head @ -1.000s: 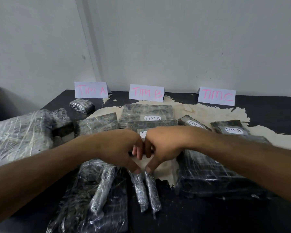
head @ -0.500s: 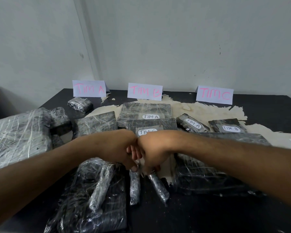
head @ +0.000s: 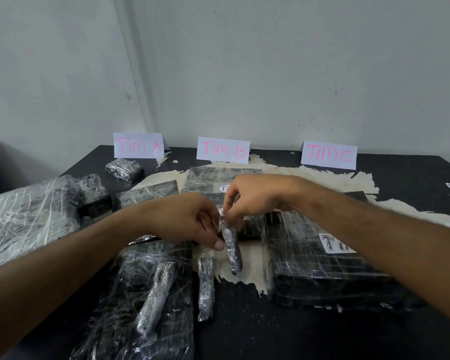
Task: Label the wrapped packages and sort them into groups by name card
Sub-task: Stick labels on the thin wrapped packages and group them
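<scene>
Head view: both hands met over mid-table. Right hand [head: 255, 196] pinched top end of a thin wrapped stick [head: 231, 246], fingers curled round it, stick hanging tilted just above the table [head: 413, 172]. Left hand [head: 190, 222] curled too, thumb tip touching the same stick's upper part. Second stick [head: 205, 289] lay flat just left of it, apart from both hands. Third stick [head: 157, 297] rested on a flat wrapped pack [head: 140, 328] at near left. Large labelled pack [head: 322, 271] sat at right, under the right forearm. Cards TIM A [head: 138, 146], TIM B [head: 223, 149], TIM C [head: 329, 155] stood along the far edge; small wrapped block [head: 124, 169] lay before TIM A.
</scene>
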Demonstrator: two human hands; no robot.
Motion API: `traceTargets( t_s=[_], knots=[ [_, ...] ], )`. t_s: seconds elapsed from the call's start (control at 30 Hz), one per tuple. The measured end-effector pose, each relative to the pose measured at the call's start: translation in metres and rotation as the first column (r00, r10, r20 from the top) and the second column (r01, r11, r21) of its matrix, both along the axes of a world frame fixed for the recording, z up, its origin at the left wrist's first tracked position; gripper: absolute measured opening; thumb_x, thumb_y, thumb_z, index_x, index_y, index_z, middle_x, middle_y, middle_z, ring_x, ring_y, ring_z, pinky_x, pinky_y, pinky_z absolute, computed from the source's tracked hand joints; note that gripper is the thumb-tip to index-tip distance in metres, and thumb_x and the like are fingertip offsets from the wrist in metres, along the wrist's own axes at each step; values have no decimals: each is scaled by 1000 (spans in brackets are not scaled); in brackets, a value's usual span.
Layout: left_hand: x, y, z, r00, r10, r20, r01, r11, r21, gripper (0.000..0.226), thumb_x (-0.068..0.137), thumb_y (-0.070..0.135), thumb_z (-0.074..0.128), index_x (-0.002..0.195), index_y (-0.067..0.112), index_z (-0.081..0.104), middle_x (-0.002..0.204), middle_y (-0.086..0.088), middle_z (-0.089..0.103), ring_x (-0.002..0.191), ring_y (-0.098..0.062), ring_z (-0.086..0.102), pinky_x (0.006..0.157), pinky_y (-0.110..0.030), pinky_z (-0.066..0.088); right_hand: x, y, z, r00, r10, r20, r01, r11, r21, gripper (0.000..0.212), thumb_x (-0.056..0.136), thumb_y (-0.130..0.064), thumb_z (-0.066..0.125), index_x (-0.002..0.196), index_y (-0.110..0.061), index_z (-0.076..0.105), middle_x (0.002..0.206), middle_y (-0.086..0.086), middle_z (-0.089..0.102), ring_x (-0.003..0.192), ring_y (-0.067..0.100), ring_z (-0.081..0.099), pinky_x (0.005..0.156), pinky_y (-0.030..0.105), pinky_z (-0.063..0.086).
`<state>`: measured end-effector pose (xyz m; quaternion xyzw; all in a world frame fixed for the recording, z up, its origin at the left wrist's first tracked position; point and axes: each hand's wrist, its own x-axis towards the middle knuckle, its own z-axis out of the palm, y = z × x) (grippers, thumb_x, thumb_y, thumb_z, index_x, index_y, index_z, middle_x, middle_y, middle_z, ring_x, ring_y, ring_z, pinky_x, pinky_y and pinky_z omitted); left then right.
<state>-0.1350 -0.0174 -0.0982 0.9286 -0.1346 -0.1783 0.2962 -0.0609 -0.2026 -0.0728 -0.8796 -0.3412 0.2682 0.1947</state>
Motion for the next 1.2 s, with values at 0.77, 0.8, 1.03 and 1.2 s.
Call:
traceTargets(
  t_s=[0.77, 0.8, 1.03, 1.2],
  knots=[
    [100, -110, 4, 985, 171, 13, -123, 757, -641, 23, 102, 2, 58, 122, 6, 69, 83, -10, 64, 65, -10, 61, 56, -20, 48, 57, -119, 7, 861, -502, -85, 422, 611, 669, 11, 96, -14, 71, 96, -4, 77, 82, 6, 79, 61, 0, 65, 64, 19, 52],
    [105, -116, 3, 986, 165, 7, -122, 758, -641, 23, 101, 3, 59, 120, 8, 71, 82, -10, 65, 66, -13, 59, 57, -21, 47, 58, -128, 5, 852, -517, -85, 431, 600, 674, 11, 95, -15, 72, 96, -5, 77, 82, 6, 79, 59, -1, 63, 60, 15, 50],
    [138, -166, 4, 999, 37, -20, -42, 832, -553, 23, 104, 10, 58, 123, 10, 71, 78, -4, 59, 77, -20, 54, 61, -22, 46, 69, -192, -5, 796, -597, -99, 515, 582, 629, 13, 91, -30, 77, 102, -23, 76, 88, -5, 79, 70, 8, 68, 65, 22, 46],
    [158, -207, 6, 994, -109, -30, 83, 882, -464, 17, 105, 13, 57, 112, 6, 71, 83, -10, 55, 79, -25, 50, 63, -27, 46, 74, -233, -18, 747, -657, -105, 564, 541, 624, 11, 93, -29, 75, 104, -28, 74, 87, -6, 79, 69, 6, 69, 54, 13, 45]
  ],
)
